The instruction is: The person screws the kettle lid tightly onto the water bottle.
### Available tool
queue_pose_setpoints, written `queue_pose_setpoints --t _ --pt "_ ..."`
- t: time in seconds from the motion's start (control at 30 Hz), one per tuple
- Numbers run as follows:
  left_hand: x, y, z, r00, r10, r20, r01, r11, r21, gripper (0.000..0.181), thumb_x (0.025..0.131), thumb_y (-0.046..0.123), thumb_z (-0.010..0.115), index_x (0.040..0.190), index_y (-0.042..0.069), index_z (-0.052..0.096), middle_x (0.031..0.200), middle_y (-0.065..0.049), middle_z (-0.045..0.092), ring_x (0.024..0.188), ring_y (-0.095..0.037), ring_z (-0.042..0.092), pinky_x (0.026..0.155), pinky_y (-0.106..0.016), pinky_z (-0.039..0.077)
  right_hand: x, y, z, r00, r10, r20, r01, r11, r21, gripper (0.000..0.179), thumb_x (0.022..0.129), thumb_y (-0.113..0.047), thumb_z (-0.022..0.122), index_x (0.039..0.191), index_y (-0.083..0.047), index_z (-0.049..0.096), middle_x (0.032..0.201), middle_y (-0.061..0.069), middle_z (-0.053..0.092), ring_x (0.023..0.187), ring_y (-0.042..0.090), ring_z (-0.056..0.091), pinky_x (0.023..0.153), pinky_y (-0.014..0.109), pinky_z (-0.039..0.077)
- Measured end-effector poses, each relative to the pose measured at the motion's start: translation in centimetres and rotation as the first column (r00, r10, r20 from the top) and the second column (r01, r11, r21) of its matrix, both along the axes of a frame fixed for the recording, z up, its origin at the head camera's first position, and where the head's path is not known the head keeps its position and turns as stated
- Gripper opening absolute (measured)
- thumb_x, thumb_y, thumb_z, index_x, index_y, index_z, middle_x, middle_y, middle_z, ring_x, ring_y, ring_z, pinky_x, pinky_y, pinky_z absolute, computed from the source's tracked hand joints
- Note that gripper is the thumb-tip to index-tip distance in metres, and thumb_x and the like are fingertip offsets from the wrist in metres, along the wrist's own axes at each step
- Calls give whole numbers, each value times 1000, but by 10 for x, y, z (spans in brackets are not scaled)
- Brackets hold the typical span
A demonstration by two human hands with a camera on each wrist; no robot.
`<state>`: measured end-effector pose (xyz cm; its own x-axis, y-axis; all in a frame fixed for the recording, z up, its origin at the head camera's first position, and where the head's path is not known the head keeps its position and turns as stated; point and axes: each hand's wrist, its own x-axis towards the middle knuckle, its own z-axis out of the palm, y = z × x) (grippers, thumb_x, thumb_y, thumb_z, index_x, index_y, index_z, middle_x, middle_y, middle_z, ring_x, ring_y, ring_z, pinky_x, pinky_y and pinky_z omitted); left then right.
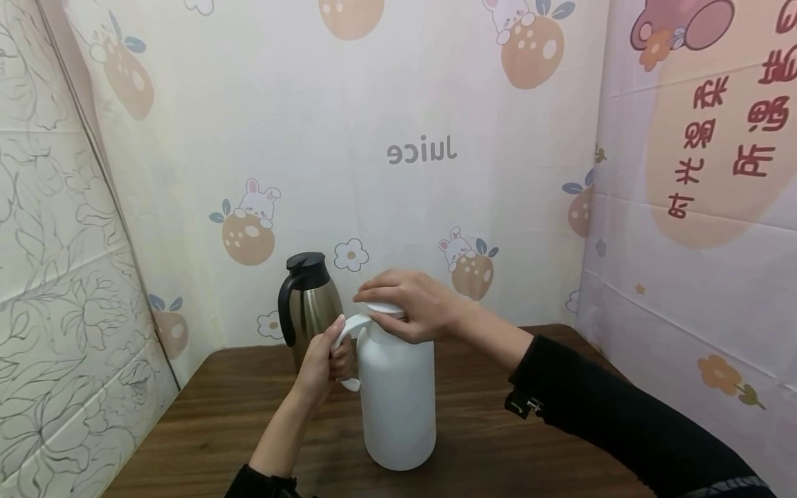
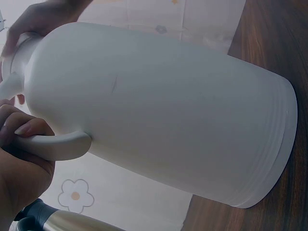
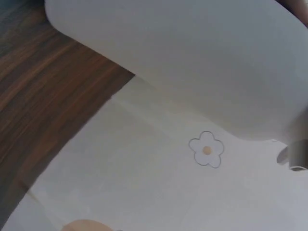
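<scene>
A tall white thermos jug (image 1: 398,401) stands upright on the brown wood-grain table. My left hand (image 1: 324,356) grips its curved white handle (image 2: 62,147), fingers wrapped round it. Over the top, my right hand (image 1: 414,304) holds the white lid (image 1: 385,307), the thumb on the near side and the fingers across the far side. Part of the lid is hidden under that hand. At the edge of the right wrist view a short pale spout (image 3: 298,156) juts out beside the jug's neck.
Behind the jug, to the left, stands a steel thermos jug (image 1: 317,311) with a black lid and handle. The wooden table (image 1: 212,415) meets a printed cloth backdrop (image 1: 349,194) at its far edge. More cloth hangs on both sides.
</scene>
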<state>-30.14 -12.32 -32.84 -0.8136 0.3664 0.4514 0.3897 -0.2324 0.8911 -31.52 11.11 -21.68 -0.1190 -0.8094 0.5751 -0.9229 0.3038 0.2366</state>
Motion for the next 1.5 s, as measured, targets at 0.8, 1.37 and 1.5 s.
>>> queue_pose_setpoints --t 0.8,1.37,1.5 --pt "0 0 -1 1000 -6 -10 6 1000 7 57 114 47 38 70 11 34 55 8 34 48 -9 32 49 -24 28 15 -15 -13 980 -199 -17 195 973 -126 31 101 -24 64 126 -9 76 123 5 75 116 23 69 95 38 57" --pt "0 1 -2 1000 11 -13 -11 1000 3 57 114 47 39 70 12 35 55 8 34 47 -9 31 49 -23 28 43 -34 -5 850 -508 138 520 851 -66 41 105 -31 61 135 -5 70 131 11 72 117 31 69 96 43 56" --pt "0 2 -1 1000 13 -21 -13 1000 5 58 114 47 39 69 10 34 55 7 34 47 -10 31 48 -26 25 47 -31 4 827 -512 233 525 851 9 49 107 -38 58 143 -6 64 139 11 68 129 31 64 103 46 54"
